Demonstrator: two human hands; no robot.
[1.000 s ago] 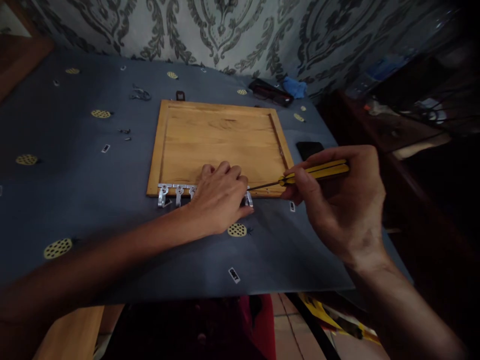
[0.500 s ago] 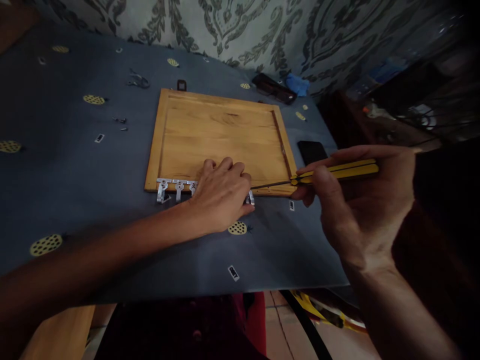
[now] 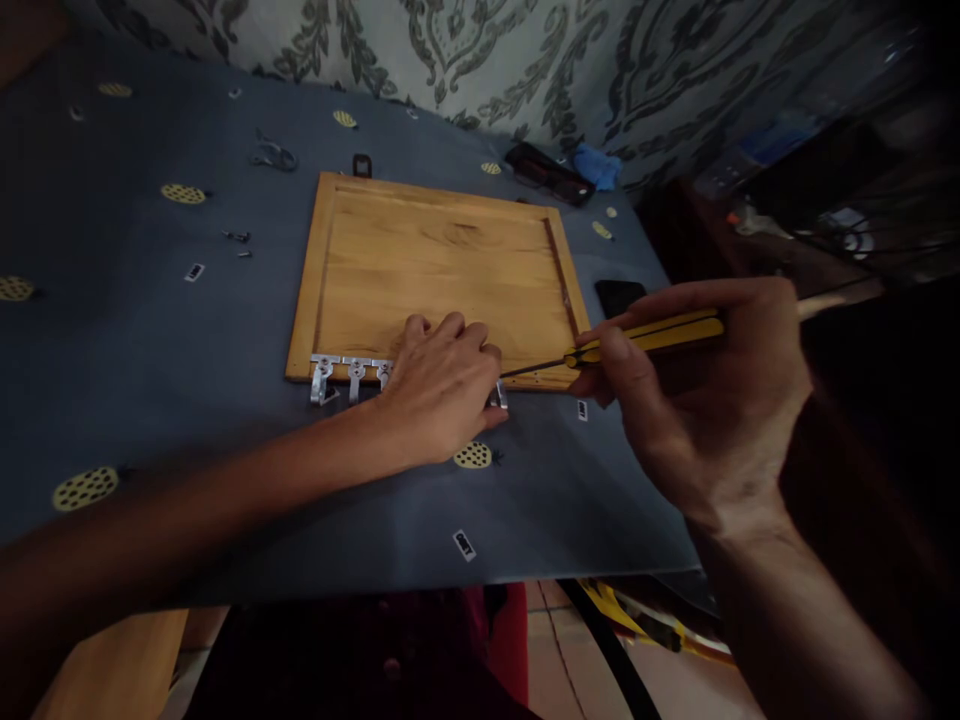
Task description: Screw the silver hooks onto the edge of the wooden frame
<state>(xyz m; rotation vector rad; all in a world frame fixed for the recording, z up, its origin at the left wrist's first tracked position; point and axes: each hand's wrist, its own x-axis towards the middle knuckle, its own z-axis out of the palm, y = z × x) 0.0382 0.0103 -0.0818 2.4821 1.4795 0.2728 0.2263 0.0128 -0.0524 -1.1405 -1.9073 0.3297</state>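
A framed wooden panel (image 3: 442,265) lies flat on the patterned grey-blue cloth. Several metal hinge pieces (image 3: 356,373) sit in a row along its near edge. Over that row rests my left hand (image 3: 442,390), fingers curled and pressed together on the edge; what lies beneath them is hidden. My right hand (image 3: 705,390) is closed around the yellow handle of a screwdriver (image 3: 652,335). The thin shaft points left along the near edge, and its tip meets the fingertips of my left hand, beside the rightmost metal piece (image 3: 498,396).
Small screws (image 3: 237,237) and a clear plastic item (image 3: 273,153) lie left of the panel. Dark glasses (image 3: 549,175), a blue cloth (image 3: 598,166) and a black phone (image 3: 619,297) are to the right. Behind stands a patterned curtain (image 3: 450,60).
My right hand has moved a little left with the screwdriver, and its handle is nearer the panel. My left hand stays on the near edge.
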